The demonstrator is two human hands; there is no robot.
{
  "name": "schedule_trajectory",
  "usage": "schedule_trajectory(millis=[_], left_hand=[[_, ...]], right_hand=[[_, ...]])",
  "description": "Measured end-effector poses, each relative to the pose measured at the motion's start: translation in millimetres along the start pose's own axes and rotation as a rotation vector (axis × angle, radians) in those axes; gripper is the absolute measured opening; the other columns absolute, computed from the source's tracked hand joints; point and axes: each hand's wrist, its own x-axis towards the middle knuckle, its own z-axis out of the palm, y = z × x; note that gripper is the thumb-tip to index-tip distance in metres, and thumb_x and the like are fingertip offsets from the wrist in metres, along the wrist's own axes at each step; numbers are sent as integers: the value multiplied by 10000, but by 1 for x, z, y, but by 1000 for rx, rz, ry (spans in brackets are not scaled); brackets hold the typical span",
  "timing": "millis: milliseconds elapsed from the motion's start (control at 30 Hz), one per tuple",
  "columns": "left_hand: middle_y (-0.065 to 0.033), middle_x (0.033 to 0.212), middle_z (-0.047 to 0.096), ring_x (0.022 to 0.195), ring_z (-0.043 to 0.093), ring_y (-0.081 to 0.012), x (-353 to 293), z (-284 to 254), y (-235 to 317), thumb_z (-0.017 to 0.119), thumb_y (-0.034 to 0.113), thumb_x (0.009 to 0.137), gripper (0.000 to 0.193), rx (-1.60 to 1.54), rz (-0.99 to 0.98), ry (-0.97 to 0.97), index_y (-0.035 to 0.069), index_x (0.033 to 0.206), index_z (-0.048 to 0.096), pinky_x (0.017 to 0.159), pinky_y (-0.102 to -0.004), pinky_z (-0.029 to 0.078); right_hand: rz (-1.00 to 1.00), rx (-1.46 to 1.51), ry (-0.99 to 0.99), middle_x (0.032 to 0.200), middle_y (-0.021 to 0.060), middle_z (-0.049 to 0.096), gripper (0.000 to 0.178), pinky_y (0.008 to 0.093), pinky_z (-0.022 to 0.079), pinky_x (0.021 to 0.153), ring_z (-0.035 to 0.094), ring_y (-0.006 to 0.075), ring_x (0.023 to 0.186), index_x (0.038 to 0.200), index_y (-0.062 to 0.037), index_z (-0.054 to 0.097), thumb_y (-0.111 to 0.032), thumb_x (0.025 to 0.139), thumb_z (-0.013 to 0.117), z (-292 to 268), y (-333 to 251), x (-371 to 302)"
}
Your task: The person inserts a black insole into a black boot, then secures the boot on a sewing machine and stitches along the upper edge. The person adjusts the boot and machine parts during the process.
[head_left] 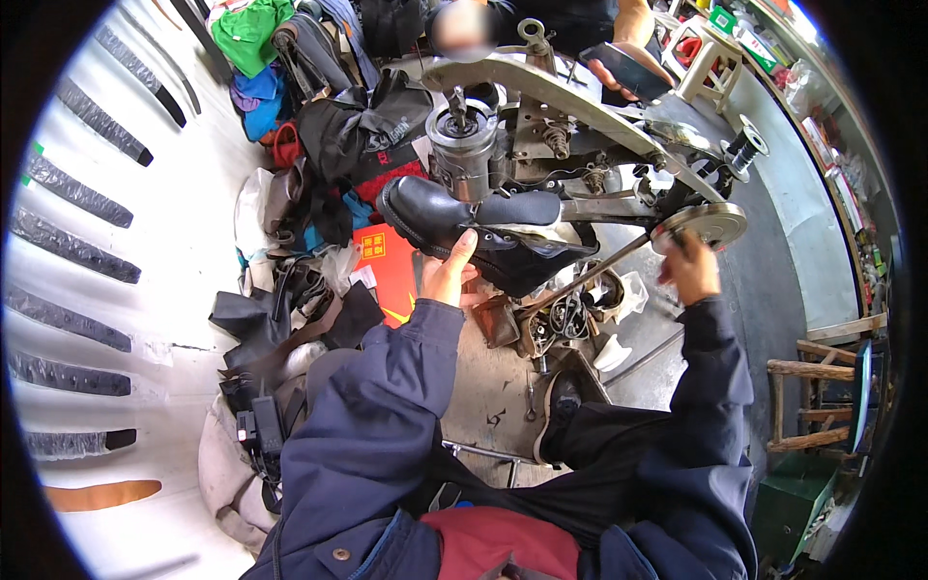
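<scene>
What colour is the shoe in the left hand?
The shoe is mainly black, seen in the head view.

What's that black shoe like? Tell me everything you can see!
The black shoe looks like smooth, shiny leather, with a rounded toe, what seem small eyelets, pale lining and a dark, ridged sole edge. Its toe points left, below the metal machine. The left hand holds its side. Whether the machine touches it is unclear.

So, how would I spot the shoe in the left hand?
Start at the big metal machine, top centre. Beneath its upright cylinder lies a black shoe, held by the left hand. Unlike the dark shoe lower down, it isn't being worn.
</scene>
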Motion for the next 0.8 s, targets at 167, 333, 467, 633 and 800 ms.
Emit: schedule_trajectory(millis=[167,333,467,633,800], left_hand=[[-204,1204,454,1179,503,-433,3,-1,1,799,603,762,885,49,8,12,28,1315,416,839,-645,541],[-219,1158,461,1196,496,-440,2,1,4,796,615,762,898,22,3,-8,45,1341,412,854,-659,529],[-228,1205,450,1214,487,-437,0,1,5,794,624,756,935,28,1,-14,75,1396,388,866,-639,531],[-197,1346,449,1188,504,-394,2,-3,4,790,626,750,955,76,5,-35,83,1429,395,866,-617,538],[-196,1333,441,1152,515,-385,4,-3,7,790,610,758,958,72,5,-19,117,1453,352,848,-610,543]], right_hand=[[-68,-37,414,659,84,594,228,325,483,511,582,159,528,923,8,603,-214,974,610,-74,18,22],[210,-175,349,601,42,543,213,306,446,409,522,147,440,1051,-58,587,-262,993,597,-44,93,33],[386,-94,-134,650,77,605,309,299,480,413,608,178,467,1226,-49,540,-251,997,590,5,63,12],[-53,137,82,643,63,600,175,277,465,460,592,133,515,1008,11,602,-159,969,613,-14,-10,0],[32,16,423,629,37,568,222,283,458,488,561,119,515,944,-18,618,-234,989,596,-78,28,26]])
